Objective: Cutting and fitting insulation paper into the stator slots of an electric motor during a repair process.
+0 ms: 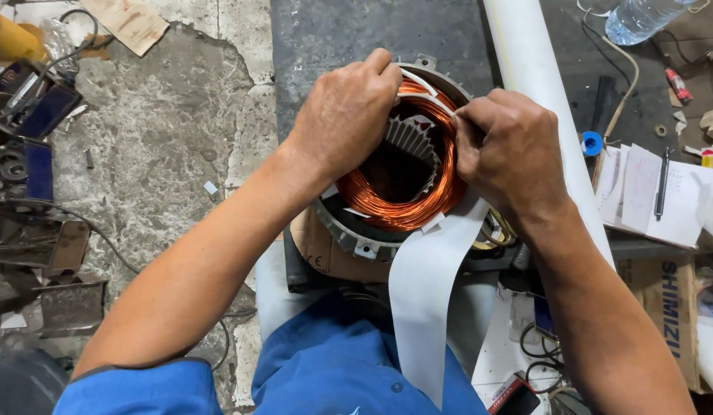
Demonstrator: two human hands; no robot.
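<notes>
At centre frame, a motor stator [387,230] with copper windings [395,207] rests on the person's lap. Left hand [345,115] presses on the coil's upper edge, fingers together. Right hand [506,150] pinches a white insulation strip [429,284] against the windings.

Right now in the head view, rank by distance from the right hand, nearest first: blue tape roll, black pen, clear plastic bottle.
From the right hand:
1. Blue tape roll, just to its right.
2. Black pen, further right on the papers.
3. Clear plastic bottle, top right corner.
</notes>
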